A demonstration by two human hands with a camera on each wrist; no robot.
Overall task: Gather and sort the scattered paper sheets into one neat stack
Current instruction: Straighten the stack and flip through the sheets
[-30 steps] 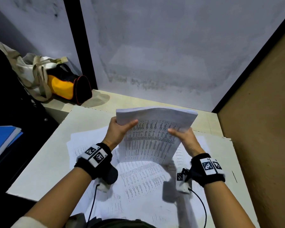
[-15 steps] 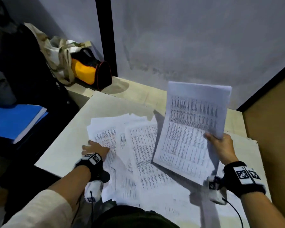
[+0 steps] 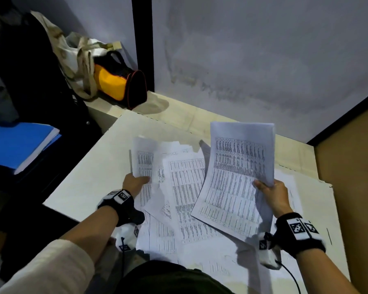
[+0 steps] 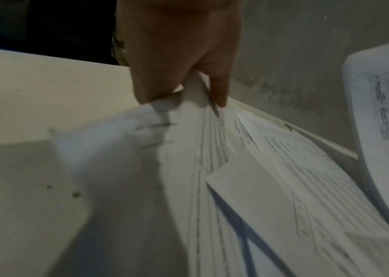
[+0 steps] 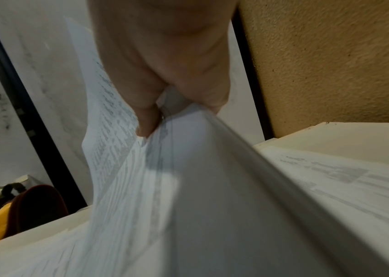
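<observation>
My right hand grips a thick bundle of printed sheets by its right edge, holding it tilted above the table; the wrist view shows thumb and fingers pinching the bundle. Several loose printed sheets lie scattered and overlapping on the white table. My left hand pinches the left edge of one loose sheet, which lifts and curls off the table. In the left wrist view the fingers and thumb clamp that sheet's edge.
A yellow and black bag and a beige cloth bag sit at the table's far left corner. A blue folder lies on a dark surface to the left. A grey wall stands behind, a brown wall on the right.
My left hand let go of the bundle, dropped to the scattered sheets on the left and now lifts one by its edge. My right hand carried the bundle alone to the right.
</observation>
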